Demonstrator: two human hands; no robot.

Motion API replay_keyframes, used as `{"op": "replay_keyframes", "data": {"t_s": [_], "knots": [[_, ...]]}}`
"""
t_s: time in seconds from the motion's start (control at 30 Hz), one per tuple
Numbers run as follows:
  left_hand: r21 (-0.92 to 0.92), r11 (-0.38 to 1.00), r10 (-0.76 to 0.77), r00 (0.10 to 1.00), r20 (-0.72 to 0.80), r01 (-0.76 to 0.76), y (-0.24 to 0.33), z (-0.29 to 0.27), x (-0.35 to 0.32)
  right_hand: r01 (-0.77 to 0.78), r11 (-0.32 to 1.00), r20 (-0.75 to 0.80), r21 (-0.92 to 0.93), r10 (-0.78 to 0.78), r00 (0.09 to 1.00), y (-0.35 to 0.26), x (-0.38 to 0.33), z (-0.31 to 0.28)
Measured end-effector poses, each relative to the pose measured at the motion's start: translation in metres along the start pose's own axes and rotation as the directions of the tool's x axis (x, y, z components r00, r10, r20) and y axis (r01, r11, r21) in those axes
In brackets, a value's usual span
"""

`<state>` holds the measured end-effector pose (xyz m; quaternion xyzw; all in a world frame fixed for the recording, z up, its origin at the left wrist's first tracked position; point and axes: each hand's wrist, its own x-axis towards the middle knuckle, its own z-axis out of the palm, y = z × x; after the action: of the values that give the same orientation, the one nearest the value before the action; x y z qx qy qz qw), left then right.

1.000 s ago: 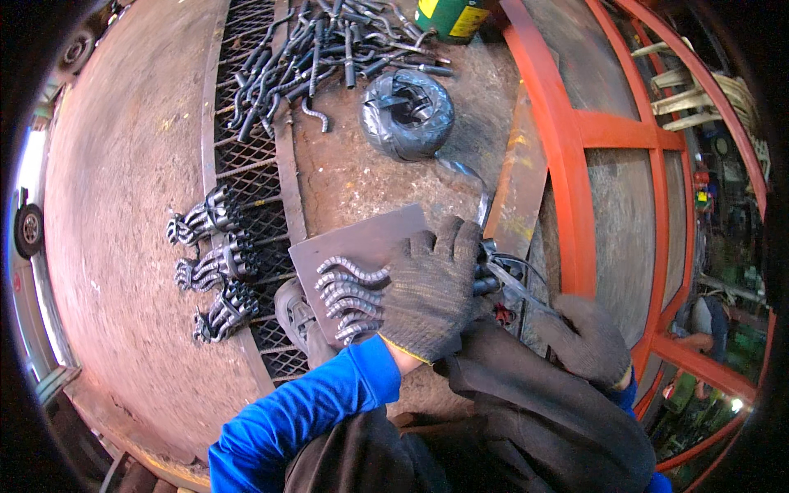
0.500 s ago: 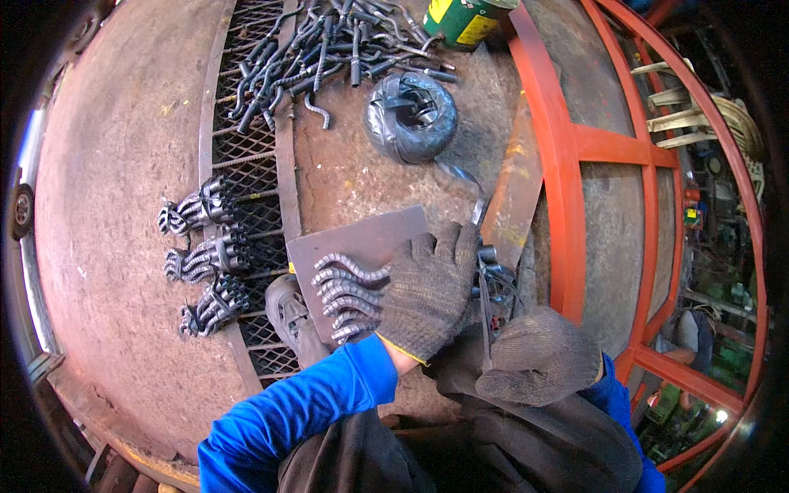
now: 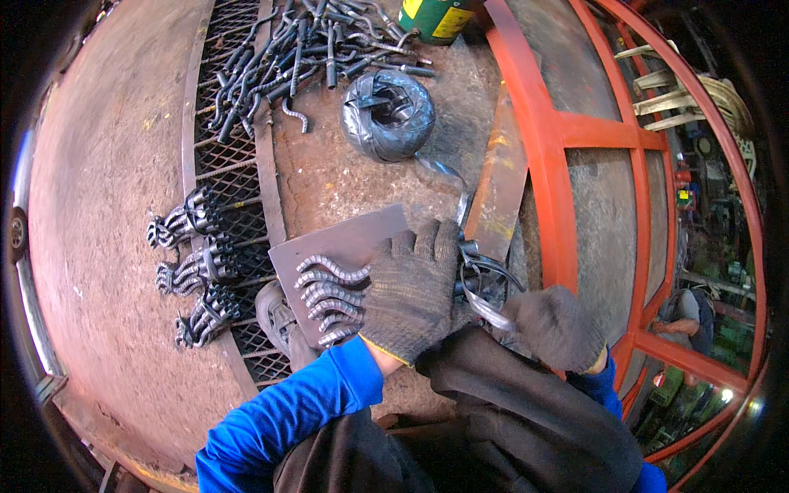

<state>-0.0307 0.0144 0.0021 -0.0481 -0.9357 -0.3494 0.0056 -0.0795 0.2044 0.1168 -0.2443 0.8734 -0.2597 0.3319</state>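
1. Head view: left hand point(image 3: 411, 287) in a dark knitted glove, pressed palm-down with fingers spread over a row of bent, ribbed grey steel hooks point(image 3: 325, 292); holding them flat, not closed around them.
2. Hooks lying side by side on a flat, rusty-brown rectangular steel plate point(image 3: 337, 238), resting on the rusty round metal worktable point(image 3: 107, 205).
3. Right hand point(image 3: 555, 329), also gloved, curled shut around thin, looped steel binding wire point(image 3: 481, 283) just beside the left hand's fingertips.
4. Left of the plate, three tied bundles of dark ribbed hooks point(image 3: 193, 267) on the black expanded-metal grating point(image 3: 222, 148).
5. Farther up, a loose heap of the same hooks point(image 3: 296, 49), near a dark grey coil of wire point(image 3: 388, 113).
6. Right side: an orange-painted steel frame point(image 3: 567, 131) across the table.
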Motion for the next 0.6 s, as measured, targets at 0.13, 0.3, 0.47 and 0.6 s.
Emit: {"op": "replay_keyframes", "data": {"t_s": [0.13,0.3,0.47,0.6], "knots": [[-0.055,0.998,-0.035,0.997,0.075,0.039,0.003,-0.005,0.004,-0.263,0.953,-0.116,0.149,0.281,0.953,0.016,0.003,0.017],[-0.003,1.000,0.001,0.999,0.047,0.000,0.003,-0.009,0.002,-0.187,0.978,-0.113,0.092,0.197,0.974,0.011,0.011,0.030],[-0.046,0.999,-0.005,0.999,0.033,0.007,0.002,-0.007,-0.001,-0.090,0.979,0.039,0.184,0.084,0.996,0.008,0.004,0.019],[-0.091,0.996,-0.023,1.000,-0.004,0.022,0.002,-0.003,-0.002,0.233,0.909,0.263,0.345,-0.332,0.906,-0.001,-0.002,0.005]]}}
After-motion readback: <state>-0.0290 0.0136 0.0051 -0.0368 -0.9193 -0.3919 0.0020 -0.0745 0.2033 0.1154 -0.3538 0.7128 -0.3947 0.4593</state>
